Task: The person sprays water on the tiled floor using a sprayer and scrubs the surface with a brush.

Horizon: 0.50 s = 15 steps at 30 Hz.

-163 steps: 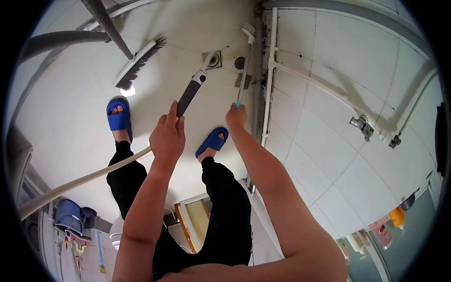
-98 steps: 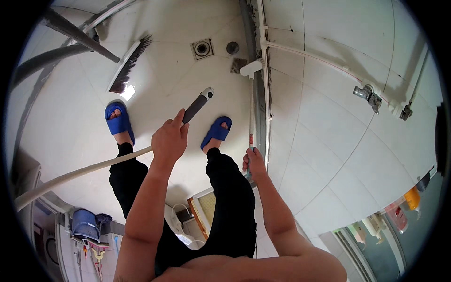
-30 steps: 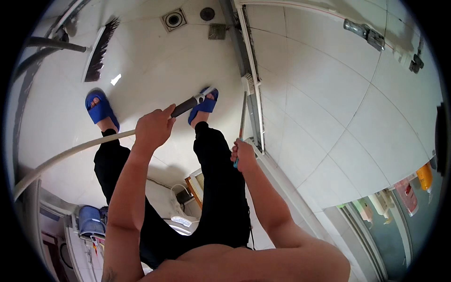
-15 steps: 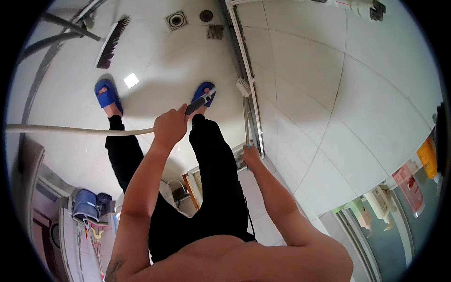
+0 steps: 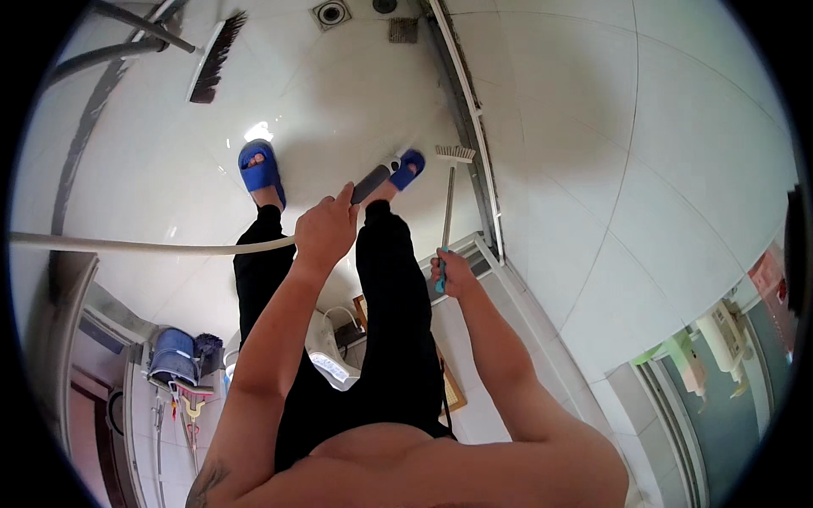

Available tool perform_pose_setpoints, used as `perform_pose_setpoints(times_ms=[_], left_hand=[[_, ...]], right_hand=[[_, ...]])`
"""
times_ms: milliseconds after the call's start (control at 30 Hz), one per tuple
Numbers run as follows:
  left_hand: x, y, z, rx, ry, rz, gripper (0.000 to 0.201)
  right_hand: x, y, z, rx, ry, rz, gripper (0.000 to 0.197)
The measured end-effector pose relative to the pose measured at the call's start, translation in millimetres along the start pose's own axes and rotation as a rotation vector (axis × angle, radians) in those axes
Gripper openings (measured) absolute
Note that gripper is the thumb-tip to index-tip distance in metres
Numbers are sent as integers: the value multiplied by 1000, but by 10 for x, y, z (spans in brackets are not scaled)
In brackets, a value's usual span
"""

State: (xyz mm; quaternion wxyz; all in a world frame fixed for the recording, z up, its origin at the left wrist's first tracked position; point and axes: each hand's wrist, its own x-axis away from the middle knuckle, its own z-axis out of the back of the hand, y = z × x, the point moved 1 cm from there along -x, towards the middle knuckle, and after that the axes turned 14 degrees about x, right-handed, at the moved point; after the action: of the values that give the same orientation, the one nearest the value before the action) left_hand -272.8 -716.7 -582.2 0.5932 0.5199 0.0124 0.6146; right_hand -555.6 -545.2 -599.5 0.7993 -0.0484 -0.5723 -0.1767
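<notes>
Tiled wet room seen from above: pale floor [image 5: 152, 190], white wall [image 5: 584, 203] at 3 o'clock. The left hand's [image 5: 326, 229] grip is closed round a gray nozzle [image 5: 371, 183] pointing toward 1 o'clock, its cream hose [image 5: 169, 247] running to 9. The right hand's [image 5: 454, 273] grip wraps a long-handled brush [image 5: 449, 205], bristled head at 1. Blue slippers [image 5: 261, 172] sit at 10 and 12.

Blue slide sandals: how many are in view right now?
2: the left sandal, worn, left of the grey hose handle, and the right sandal, also worn, partly hidden behind that handle's tip. No others show.
</notes>
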Motion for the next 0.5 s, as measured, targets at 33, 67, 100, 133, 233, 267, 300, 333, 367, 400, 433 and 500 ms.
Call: perform_pose_setpoints(times_ms=[33,67,100,133,233,267,300,333,367,400,433,500], left_hand=[[40,17,0,-17,-24,14,38],[76,30,-17,-34,-48,29,37],[92,3,-34,-41,-39,30,37],[134,-29,-65,-53,-17,10,37],[208,-56,-193,-62,18,-12,38],[209,-54,-246,-56,38,-18,38],[209,-84,-284,-61,26,-23,38],[221,-85,-343,-87,26,-28,38],[237,-59,-409,-112,25,-33,38],[243,6,-524,-127,21,-41,38],[266,14,-595,-136,-19,-15,37],[296,102,-752,-151,-31,-39,37]], right_hand=[[-30,8,36,-118,-155,11,13],[-54,60,65,-119,-154,15,13],[-36,70,-10,-150,-127,-9,17],[-1,85,-57,-179,-96,-38,21],[-202,86,67,-383,-171,-97,19],[-352,94,141,-516,-244,-130,19],[-527,90,139,-558,-249,-154,21],[-714,30,157,-571,-228,-103,23],[-914,-60,201,-583,-204,-54,26],[-1132,-166,339,-660,-289,-79,29],[-1031,-287,143,-516,-289,16,28],[-1020,-477,-2,-502,-384,-9,25]])
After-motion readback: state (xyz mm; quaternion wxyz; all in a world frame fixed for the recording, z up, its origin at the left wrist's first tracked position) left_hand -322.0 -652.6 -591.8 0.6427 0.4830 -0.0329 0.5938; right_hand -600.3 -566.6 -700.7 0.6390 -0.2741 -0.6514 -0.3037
